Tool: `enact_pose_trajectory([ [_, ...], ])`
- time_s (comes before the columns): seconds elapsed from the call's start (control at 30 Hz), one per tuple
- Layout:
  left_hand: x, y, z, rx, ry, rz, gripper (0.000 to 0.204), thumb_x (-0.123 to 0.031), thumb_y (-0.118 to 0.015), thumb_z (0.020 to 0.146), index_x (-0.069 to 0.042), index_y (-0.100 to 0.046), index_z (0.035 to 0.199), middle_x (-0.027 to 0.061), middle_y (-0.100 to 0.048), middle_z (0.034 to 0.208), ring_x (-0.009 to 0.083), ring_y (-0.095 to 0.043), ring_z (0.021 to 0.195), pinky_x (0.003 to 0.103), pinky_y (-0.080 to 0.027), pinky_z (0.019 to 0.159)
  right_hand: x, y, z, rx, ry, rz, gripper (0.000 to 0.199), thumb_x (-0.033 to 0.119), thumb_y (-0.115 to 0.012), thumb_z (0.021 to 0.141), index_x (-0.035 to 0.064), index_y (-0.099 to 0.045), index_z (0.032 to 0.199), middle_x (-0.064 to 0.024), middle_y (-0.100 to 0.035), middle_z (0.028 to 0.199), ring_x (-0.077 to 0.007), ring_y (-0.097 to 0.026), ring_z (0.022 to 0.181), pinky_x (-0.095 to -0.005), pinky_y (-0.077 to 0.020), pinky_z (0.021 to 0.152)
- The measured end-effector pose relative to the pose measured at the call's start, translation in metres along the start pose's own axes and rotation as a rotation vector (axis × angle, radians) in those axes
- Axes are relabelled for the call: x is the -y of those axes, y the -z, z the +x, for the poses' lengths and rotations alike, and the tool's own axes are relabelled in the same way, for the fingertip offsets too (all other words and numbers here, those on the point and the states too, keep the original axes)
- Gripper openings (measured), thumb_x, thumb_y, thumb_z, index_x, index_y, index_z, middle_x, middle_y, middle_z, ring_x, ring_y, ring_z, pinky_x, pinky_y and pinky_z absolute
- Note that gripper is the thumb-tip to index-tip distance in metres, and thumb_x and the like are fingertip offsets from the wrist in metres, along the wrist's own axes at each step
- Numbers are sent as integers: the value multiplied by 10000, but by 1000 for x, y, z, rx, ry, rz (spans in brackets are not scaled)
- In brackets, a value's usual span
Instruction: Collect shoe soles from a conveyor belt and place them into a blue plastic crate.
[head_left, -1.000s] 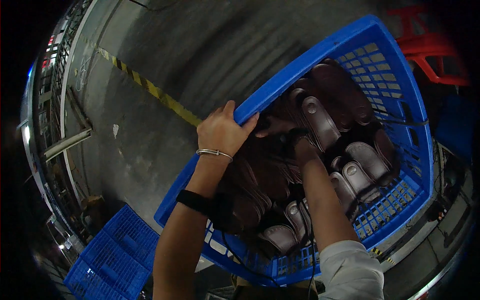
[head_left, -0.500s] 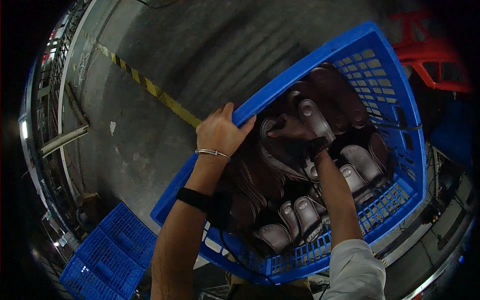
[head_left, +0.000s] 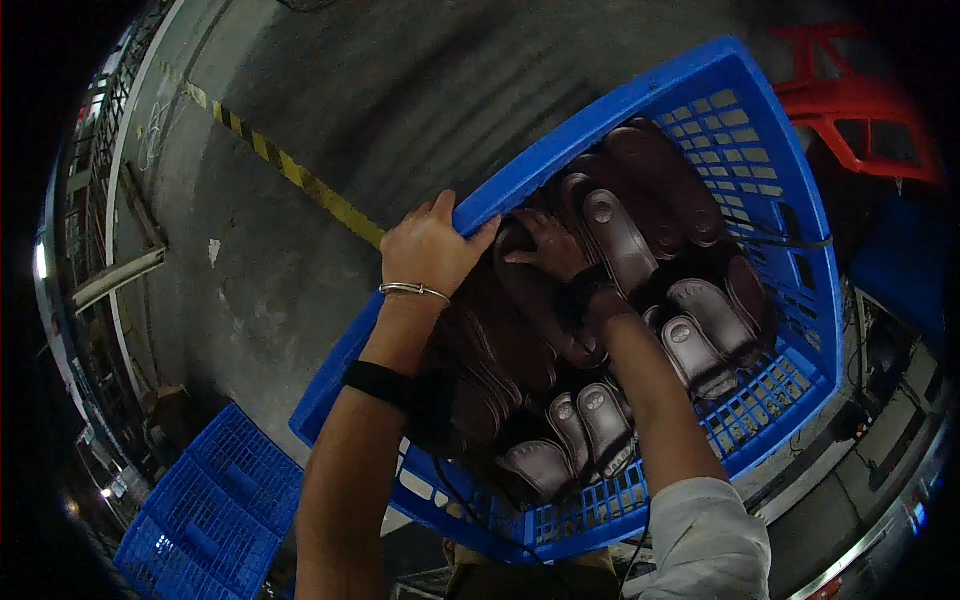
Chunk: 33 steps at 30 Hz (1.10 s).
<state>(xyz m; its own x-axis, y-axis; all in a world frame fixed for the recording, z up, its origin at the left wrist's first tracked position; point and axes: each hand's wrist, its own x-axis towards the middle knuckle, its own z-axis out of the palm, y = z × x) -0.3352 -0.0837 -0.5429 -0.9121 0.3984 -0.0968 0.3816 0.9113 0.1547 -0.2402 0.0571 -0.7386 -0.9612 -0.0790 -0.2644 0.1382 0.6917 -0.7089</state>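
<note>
My left hand (head_left: 432, 248) is closed over the far left rim of a large blue plastic basket (head_left: 600, 117), its thumb on the inner side. Inside lie several dark brown sandal soles with rounded ends, some stacked and some leaning on edge. My right hand (head_left: 552, 245) reaches into the basket, fingers spread, resting at the upper end of a brown sole (head_left: 535, 300) that lies among the others. Just right of that hand is a shinier sole (head_left: 618, 240) with a round mark at its end. Other soles (head_left: 605, 425) stand near the basket's near wall.
Blue plastic pallets or crates (head_left: 215, 500) sit on the floor at lower left. A yellow-black tape line (head_left: 290, 170) runs across the grey floor. A red plastic stool-like piece (head_left: 860, 115) stands at the upper right. A thin dark cord crosses the basket's right wall.
The sole under my right hand was tilted with its ribbed side showing; now it lies flatter and the fingers have spread. My left hand keeps its hold on the rim.
</note>
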Motion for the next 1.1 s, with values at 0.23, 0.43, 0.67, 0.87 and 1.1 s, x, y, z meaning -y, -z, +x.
enact_pose_trajectory([
  [0.23,3,2,0,-3,0,27,536,-508,-603,677,-57,-589,967,133,-625,782,289,-617,720,392,-490,626,38,-6,-40,-221,-274,27,819,549,-590,687,101,-307,1311,-184,-278,1343,-384,-280,1216,-487,-254,983],
  [0.43,-5,2,0,41,16,34,556,-536,-573,692,-90,-580,1023,152,-629,830,304,-610,800,406,-478,693,45,16,-124,-95,-152,-108,676,395,-601,752,86,-334,1290,-193,-295,1332,-381,-310,1199,-478,-282,969],
  [0.67,-16,15,-16,73,85,-28,577,-457,-603,714,-94,-484,1146,183,-535,1106,323,-506,1033,456,-433,802,102,131,-273,-372,-180,-85,408,205,-584,778,66,-483,1147,-143,-521,1110,-321,-488,1029,-374,-424,841],
  [0.87,-2,21,-136,-56,153,-809,664,-392,-599,769,25,-369,1232,226,-399,1248,348,-383,1150,437,-298,959,146,192,-487,65,-264,-348,396,289,-556,786,103,-512,1132,-111,-550,1077,-268,-540,956,-369,-450,804],
  [1.1,-49,184,-349,357,273,-1053,362,-170,-654,744,-19,-540,1053,82,-585,931,153,-565,791,272,-463,726,187,219,-703,-254,-505,-10,402,331,-534,793,103,-522,1124,-114,-565,1052,-280,-553,939,-372,-446,806],
])
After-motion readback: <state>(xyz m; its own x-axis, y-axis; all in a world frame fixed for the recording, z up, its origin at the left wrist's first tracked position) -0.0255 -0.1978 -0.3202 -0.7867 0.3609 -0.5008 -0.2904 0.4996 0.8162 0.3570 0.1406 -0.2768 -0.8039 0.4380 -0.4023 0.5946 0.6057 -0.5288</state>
